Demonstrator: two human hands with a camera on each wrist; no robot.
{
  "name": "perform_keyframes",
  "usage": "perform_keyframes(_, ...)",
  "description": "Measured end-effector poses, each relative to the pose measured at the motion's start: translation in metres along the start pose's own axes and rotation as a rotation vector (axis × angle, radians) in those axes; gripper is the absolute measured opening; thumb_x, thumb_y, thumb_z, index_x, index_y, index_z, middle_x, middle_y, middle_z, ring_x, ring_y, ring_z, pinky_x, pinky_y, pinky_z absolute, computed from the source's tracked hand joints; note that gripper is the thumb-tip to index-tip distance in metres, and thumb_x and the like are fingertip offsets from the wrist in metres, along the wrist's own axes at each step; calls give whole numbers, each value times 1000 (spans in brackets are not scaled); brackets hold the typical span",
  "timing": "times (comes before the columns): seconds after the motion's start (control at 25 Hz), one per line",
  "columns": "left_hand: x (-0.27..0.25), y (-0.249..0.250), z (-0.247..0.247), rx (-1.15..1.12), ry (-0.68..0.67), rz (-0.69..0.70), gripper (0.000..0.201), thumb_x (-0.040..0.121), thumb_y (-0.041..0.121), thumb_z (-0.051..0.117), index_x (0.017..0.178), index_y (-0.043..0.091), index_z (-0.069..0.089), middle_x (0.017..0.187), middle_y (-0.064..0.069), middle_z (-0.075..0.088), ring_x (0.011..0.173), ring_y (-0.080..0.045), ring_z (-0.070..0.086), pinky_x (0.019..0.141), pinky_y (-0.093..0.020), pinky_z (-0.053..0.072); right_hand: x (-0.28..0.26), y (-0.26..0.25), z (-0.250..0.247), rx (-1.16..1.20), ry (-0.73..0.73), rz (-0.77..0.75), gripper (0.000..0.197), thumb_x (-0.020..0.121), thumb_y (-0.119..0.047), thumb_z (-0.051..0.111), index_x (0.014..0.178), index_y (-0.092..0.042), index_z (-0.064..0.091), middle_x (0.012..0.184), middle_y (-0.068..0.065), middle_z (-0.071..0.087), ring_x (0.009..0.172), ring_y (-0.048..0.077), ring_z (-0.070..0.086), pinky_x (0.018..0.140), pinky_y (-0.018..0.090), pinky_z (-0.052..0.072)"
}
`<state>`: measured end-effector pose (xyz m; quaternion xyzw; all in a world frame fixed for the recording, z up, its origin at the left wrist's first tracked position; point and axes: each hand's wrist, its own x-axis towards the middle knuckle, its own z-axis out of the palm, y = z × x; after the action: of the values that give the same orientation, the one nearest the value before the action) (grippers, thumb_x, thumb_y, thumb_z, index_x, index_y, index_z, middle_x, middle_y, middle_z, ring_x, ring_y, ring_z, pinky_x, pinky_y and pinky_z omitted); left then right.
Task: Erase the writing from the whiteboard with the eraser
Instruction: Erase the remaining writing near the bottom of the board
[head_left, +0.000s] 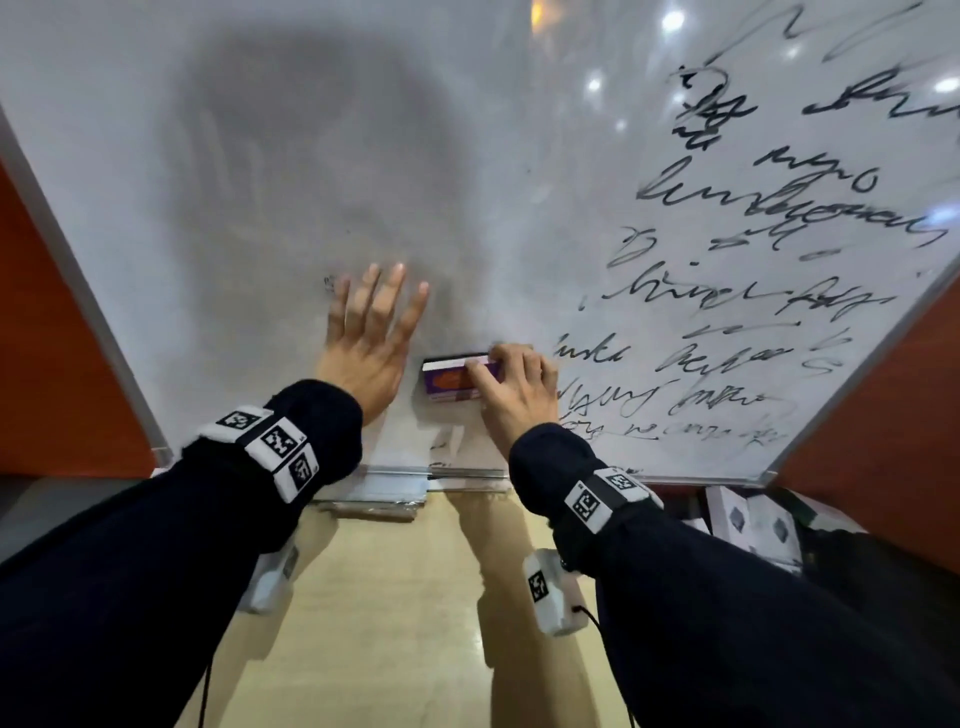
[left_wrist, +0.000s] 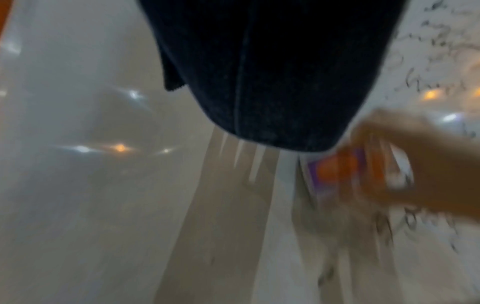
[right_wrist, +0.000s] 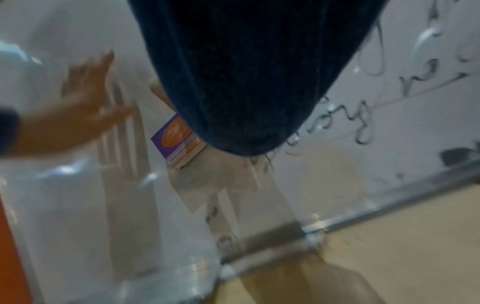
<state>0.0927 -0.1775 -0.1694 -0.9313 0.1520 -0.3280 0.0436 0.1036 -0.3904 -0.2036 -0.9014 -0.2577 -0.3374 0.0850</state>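
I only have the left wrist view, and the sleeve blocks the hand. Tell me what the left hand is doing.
Observer: In the head view the left hand presses flat on the whiteboard, fingers spread, just left of the eraser.
Operator: Report how much writing is left.
Observer: Black writing covers the board's right part from top to bottom edge, and the right hand holds the eraser at its left border.
Operator: Check under the eraser.
Observer: A few small marks sit below the eraser, just above the bottom frame.
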Motion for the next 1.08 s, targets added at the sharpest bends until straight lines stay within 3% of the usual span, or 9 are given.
perform_keyframes(0.12,27,-5,1,-14,-42,-44,80,94,24,46,152,16,-8,155,-11,-26,142,-33,-25,114,-52,-12,-28,-3,8,28,-96,46,53,47,5,76,91,-19,58,104,9,47,98,26,41,87,40,28)
perform_keyframes(0.2,26,-8,7,-36,-96,-46,77,97,28,36,149,19,-20,150,-7,-38,137,-30,-35,111,-50,-19,-30,-1,3,44,-85,159,57,45,8,73,92,-19,56,106,8,44,98,26,39,89,39,27)
perform_keyframes(0.28,25,-11,8,-57,-145,-32,75,96,35,28,147,21,-25,148,-6,-41,136,-29,-37,110,-49,-22,-17,-1,-4,51,-31,242,59,44,7,75,95,-19,59,107,7,46,99,26,39,89,38,26)
perform_keyframes(0.44,27,-13,9,-53,-186,-20,78,92,45,24,146,21,-28,147,-7,-43,134,-31,-40,107,-51,-26,4,-8,-1,104,33,224,55,50,2,82,98,-15,62,101,11,55,96,27,41,83,35,29)
perform_keyframes(0.6,27,-11,9,-37,-187,-21,76,94,43,22,145,20,-28,145,-9,-44,132,-32,-41,106,-53,-25,-39,-15,20,121,-128,117,44,52,3,82,87,-14,61,96,11,56,89,28,47,72,37,39)
perform_keyframes(0.76,27,-10,9,-40,-211,-23,74,94,44,18,144,19,-31,144,-10,-46,131,-33,-42,105,-53,-27,-36,-2,7,257,13,429,50,57,4,82,97,-12,56,102,12,53,94,28,46,78,38,45)
perform_keyframes(0.84,28,-10,8,-53,-218,-25,75,94,44,19,144,18,-31,143,-10,-46,131,-34,-42,105,-53,-26,-12,-3,1,281,51,462,49,61,-1,81,101,-10,54,107,14,52,100,27,43,85,39,44)
perform_keyframes(0.96,27,-9,7,-53,-226,-30,77,94,42,23,143,18,-31,143,-11,-46,131,-34,-42,105,-54,-26,-13,-19,12,268,-31,387,45,58,3,81,95,-8,57,104,14,54,96,27,44,78,37,47)
perform_keyframes(1.08,27,-9,7,-54,-229,-35,77,94,41,23,143,18,-32,144,-11,-45,131,-34,-42,106,-54,-25,-59,-15,30,281,-164,357,49,46,11,82,85,-7,58,92,12,54,85,28,50,68,34,49)
